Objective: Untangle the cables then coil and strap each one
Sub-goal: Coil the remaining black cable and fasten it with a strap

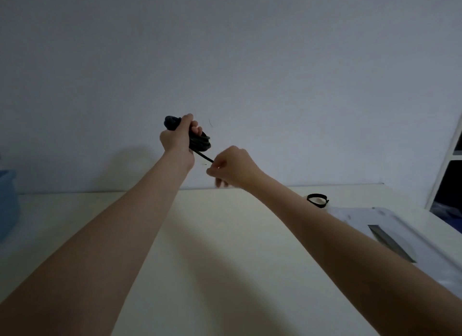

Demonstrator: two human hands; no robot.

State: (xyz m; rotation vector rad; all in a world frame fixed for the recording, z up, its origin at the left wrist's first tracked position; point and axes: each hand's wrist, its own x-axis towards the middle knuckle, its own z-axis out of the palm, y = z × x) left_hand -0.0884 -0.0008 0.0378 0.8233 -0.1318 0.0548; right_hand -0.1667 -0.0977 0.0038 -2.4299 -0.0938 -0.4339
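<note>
Both hands up in front of the wall, off the table [225,260]. Right hand [232,166], the nearer one, pinches the free tail of the black cable [200,141] with curled fingertips. Left hand [178,138], just beyond and to its left, has fingers wrapped round the coiled bundle. Tail runs taut-ish between the two, short span. Coil looks nearly complete, only that last bit left to wind or tuck. No strap visible on it yet, so strapping is still open by my read. Past the right forearm, on the table: one black strap [317,200] looped and lying unused, next to a white tray lid [400,230]. Other cables: none in view, can't tell their status.
</note>
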